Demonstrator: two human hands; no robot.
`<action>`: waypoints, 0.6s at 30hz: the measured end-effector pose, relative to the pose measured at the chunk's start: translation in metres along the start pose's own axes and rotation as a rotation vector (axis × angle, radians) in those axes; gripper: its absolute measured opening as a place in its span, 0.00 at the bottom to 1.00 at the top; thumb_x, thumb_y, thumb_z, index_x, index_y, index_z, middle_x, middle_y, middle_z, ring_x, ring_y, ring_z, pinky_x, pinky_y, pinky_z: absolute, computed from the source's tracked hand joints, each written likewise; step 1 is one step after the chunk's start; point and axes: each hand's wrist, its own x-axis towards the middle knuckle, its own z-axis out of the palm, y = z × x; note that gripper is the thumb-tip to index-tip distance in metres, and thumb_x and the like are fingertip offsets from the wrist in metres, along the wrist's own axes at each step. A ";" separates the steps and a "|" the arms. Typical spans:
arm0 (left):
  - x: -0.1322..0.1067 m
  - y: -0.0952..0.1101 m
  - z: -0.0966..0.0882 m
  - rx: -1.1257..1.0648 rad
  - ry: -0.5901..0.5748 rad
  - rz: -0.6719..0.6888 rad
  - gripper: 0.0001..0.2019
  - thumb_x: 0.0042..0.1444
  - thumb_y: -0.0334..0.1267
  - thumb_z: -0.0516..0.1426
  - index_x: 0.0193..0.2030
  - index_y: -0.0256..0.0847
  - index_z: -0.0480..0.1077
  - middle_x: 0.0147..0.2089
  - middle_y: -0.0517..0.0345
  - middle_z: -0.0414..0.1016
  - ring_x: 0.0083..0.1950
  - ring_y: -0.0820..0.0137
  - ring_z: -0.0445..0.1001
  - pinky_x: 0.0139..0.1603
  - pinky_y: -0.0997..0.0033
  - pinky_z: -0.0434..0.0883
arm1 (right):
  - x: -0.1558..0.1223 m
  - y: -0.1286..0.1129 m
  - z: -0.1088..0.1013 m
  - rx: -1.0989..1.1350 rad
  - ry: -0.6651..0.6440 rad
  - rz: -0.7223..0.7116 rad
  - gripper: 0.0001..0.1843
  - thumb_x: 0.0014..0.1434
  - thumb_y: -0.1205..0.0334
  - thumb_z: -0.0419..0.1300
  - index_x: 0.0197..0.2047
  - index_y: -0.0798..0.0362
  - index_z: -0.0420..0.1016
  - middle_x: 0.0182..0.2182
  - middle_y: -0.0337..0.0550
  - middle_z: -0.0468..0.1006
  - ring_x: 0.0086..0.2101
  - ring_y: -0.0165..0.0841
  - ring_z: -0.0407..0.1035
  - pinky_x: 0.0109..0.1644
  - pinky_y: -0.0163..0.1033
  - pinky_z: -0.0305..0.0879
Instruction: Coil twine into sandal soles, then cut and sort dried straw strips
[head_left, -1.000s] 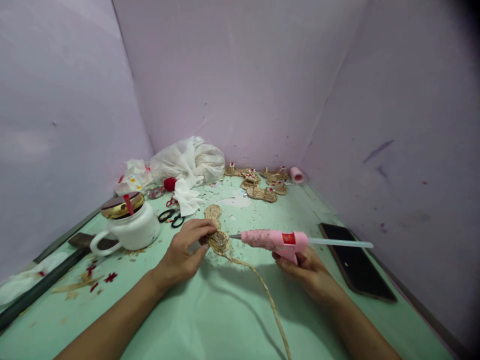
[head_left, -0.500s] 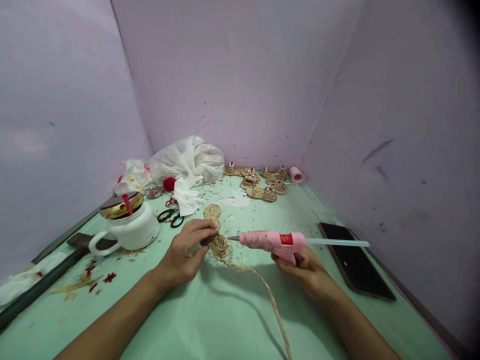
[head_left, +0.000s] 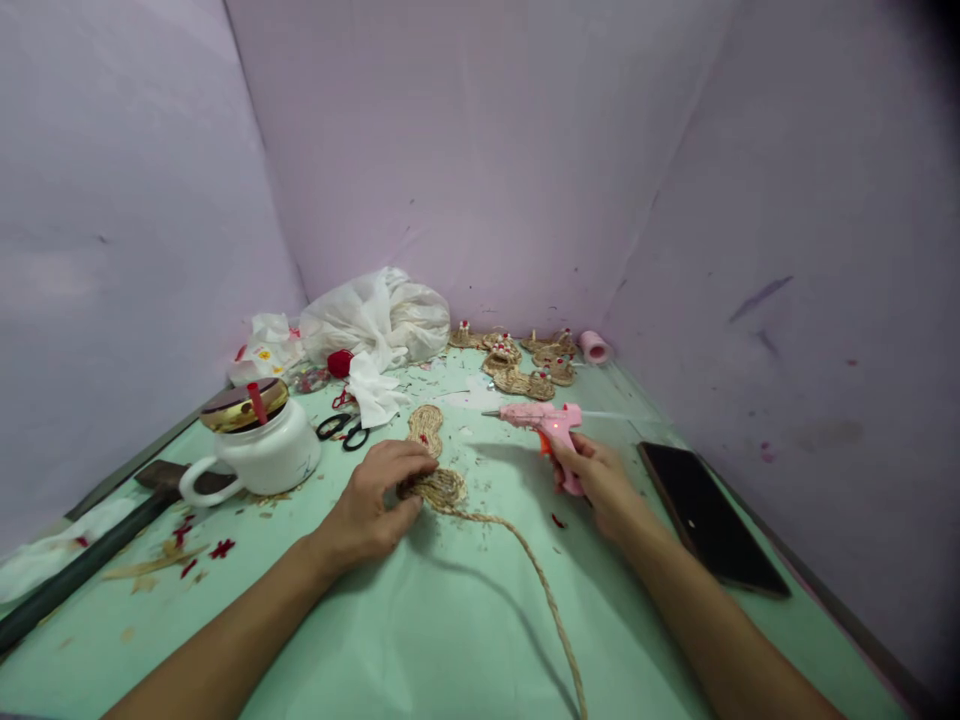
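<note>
My left hand [head_left: 373, 505] rests on the green table [head_left: 420, 640], its fingers pinched on a small coil of jute rope [head_left: 441, 489]. The rope's loose end [head_left: 547, 600] trails toward the front edge. A finished peanut-shaped jute coil [head_left: 425, 428] lies just behind the hand. My right hand [head_left: 592, 480] grips the handle of a pink glue gun [head_left: 541, 418], held upright to the right of the coil, nozzle pointing left and well away from the rope.
A white lidded mug [head_left: 259, 450] and a hammer [head_left: 82, 565] sit at left. Black scissors [head_left: 343, 431], a white plastic bag [head_left: 375, 320], several small jute pieces [head_left: 525, 365] and a pink roll [head_left: 594, 347] lie at the back. A dark phone [head_left: 709, 515] lies at right.
My right hand has carried the glue gun back and away from the coil, lifting its nozzle off the rope. My left hand stays pinched on the coil.
</note>
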 end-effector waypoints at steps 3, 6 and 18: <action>0.001 -0.002 0.000 0.028 -0.051 -0.033 0.16 0.43 0.26 0.53 0.42 0.34 0.71 0.43 0.47 0.74 0.47 0.61 0.70 0.49 0.55 0.67 | 0.029 0.000 -0.005 -0.193 0.083 0.090 0.13 0.50 0.54 0.56 0.21 0.54 0.67 0.13 0.36 0.64 0.15 0.26 0.59 0.19 0.32 0.54; 0.003 -0.003 0.001 0.040 -0.087 -0.034 0.17 0.41 0.26 0.52 0.40 0.34 0.72 0.41 0.48 0.75 0.45 0.62 0.71 0.49 0.55 0.67 | 0.042 -0.008 -0.014 -0.396 0.130 0.102 0.15 0.48 0.54 0.59 0.17 0.54 0.67 0.15 0.42 0.68 0.19 0.31 0.64 0.22 0.34 0.56; 0.001 -0.005 0.003 0.054 -0.057 0.000 0.18 0.41 0.24 0.52 0.41 0.35 0.72 0.43 0.48 0.75 0.47 0.62 0.70 0.52 0.54 0.65 | -0.052 -0.022 0.037 0.071 -0.717 0.499 0.32 0.53 0.37 0.49 0.31 0.61 0.75 0.18 0.46 0.74 0.20 0.31 0.68 0.29 0.37 0.63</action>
